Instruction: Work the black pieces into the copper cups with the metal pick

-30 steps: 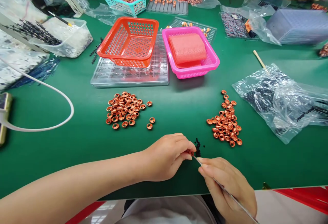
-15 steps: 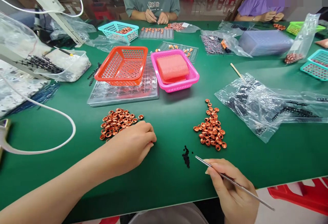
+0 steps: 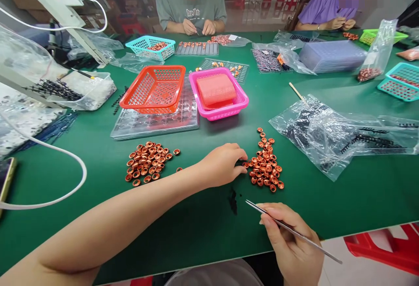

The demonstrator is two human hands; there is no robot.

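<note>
My left hand (image 3: 224,166) reaches across the table to the left edge of the right-hand pile of copper-coloured cup-shaped rings (image 3: 266,166). Its thumb and fingers are apart, with a ring at the fingertips that does not look gripped. Metal tweezers (image 3: 294,232) are pinched in my right hand (image 3: 294,242), their tips pointing up and left. Just left of those tips lies a small heap of tiny black parts (image 3: 232,203). A second pile of copper-coloured rings (image 3: 145,162) lies to the left, and a single ring (image 3: 179,169) shows beside my left forearm.
Behind the piles stand a red basket (image 3: 153,87) on clear plastic trays (image 3: 153,127) and a pink basket (image 3: 224,112) with pink foam. Plastic bags with black parts (image 3: 327,137) lie right. A white cable (image 3: 65,151) loops at left. Two people sit across the table.
My left hand has moved right, from beside the left pile to the right pile, and its fingers have parted. A single ring now lies near where it was. The tweezers stay in my right hand.
</note>
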